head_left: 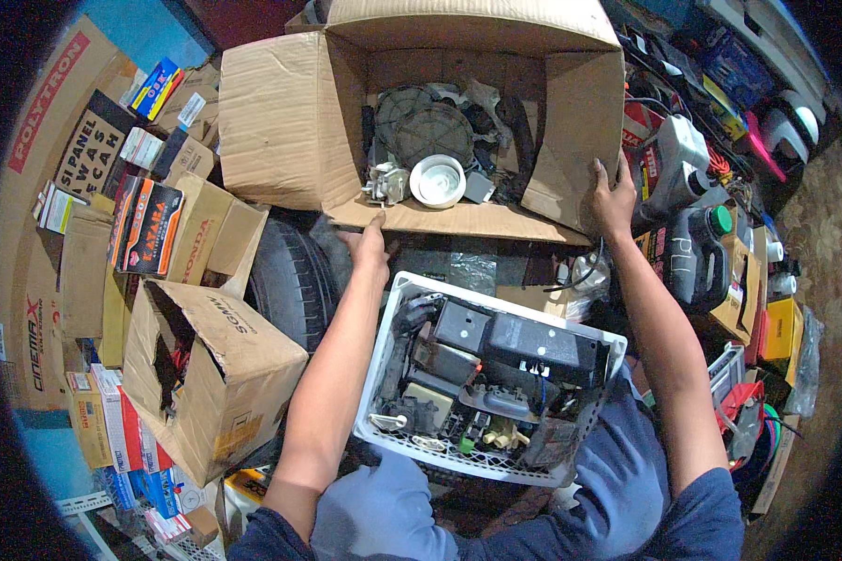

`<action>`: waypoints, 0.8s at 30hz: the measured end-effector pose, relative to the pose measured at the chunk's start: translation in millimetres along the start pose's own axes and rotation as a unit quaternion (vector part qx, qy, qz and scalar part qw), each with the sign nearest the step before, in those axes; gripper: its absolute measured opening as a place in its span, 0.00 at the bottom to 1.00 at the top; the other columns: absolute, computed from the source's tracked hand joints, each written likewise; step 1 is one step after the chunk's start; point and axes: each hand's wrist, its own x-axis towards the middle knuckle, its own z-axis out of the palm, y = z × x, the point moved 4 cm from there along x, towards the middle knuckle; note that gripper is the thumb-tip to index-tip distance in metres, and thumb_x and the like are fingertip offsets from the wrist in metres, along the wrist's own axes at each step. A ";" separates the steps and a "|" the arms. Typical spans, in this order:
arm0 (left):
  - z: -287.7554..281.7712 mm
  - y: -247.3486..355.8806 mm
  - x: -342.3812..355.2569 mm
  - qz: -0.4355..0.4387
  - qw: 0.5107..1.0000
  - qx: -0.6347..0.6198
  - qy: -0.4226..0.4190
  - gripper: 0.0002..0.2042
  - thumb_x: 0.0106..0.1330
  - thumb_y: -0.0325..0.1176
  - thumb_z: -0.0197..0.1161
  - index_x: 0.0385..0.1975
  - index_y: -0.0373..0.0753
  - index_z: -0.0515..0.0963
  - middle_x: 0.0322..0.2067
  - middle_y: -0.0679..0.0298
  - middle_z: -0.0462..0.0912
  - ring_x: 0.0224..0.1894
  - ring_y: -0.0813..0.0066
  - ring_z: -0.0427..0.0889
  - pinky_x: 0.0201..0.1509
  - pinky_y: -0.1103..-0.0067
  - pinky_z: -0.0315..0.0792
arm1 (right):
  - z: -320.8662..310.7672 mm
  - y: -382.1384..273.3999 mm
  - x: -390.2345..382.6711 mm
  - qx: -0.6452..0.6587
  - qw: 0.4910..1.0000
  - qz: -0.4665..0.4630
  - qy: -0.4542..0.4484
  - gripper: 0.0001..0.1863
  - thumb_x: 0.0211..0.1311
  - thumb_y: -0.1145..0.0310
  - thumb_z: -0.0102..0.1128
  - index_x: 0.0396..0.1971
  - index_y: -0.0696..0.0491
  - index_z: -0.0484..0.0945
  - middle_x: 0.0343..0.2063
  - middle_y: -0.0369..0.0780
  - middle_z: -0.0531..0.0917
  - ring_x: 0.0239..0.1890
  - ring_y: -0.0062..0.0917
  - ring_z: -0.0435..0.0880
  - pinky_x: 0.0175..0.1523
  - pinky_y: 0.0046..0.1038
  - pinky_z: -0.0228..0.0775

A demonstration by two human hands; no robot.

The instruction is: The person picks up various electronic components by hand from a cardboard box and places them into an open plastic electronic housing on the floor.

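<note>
Head view: my left hand point(370, 245) rests open-fingered on the front flap of the box point(281, 122) ahead of my knees, my right hand point(612, 198) clamped on its right flap. Soft, sagging cardboard, heavy with parts; I would lift from beneath

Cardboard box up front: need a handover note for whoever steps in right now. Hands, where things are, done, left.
Left hand: flat on the front flap of the open cardboard box, holding nothing.
Right hand: fingers gripping the box's right flap.
Box holds dark parts and a white round part.
White basket of black electrical parts sits on the lap.
Done: box open.
Left: nothing lifted out yet.
</note>
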 end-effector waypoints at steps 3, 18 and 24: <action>-6.9 0.7 0.0 0.229 0.943 0.178 0.162 0.44 0.57 0.32 0.75 0.72 0.47 0.53 0.66 0.44 0.61 0.71 0.47 0.57 0.74 0.47 0.49 | -1.4 5.2 -7.2 -0.057 0.998 -0.023 -0.024 0.31 0.68 0.70 0.61 0.70 0.53 0.63 0.54 0.53 0.83 0.57 0.43 0.83 0.62 0.38 0.73; 60.2 89.2 28.3 0.382 0.716 0.573 0.116 0.52 0.52 0.47 0.77 0.75 0.43 0.52 0.72 0.36 0.43 0.73 0.29 0.44 0.74 0.44 0.46 | 6.2 28.0 -3.7 -0.041 0.991 0.075 -0.098 0.34 0.59 0.68 0.70 0.67 0.50 0.70 0.54 0.49 0.84 0.55 0.38 0.85 0.60 0.36 0.75; 17.7 115.1 20.2 0.391 0.717 0.528 0.232 0.60 0.48 0.47 0.80 0.78 0.50 0.42 0.74 0.34 0.36 0.75 0.27 0.34 0.75 0.41 0.38 | -10.7 52.0 -49.1 0.066 0.991 0.079 -0.084 0.32 0.64 0.74 0.64 0.68 0.55 0.67 0.56 0.49 0.82 0.56 0.32 0.83 0.62 0.32 0.72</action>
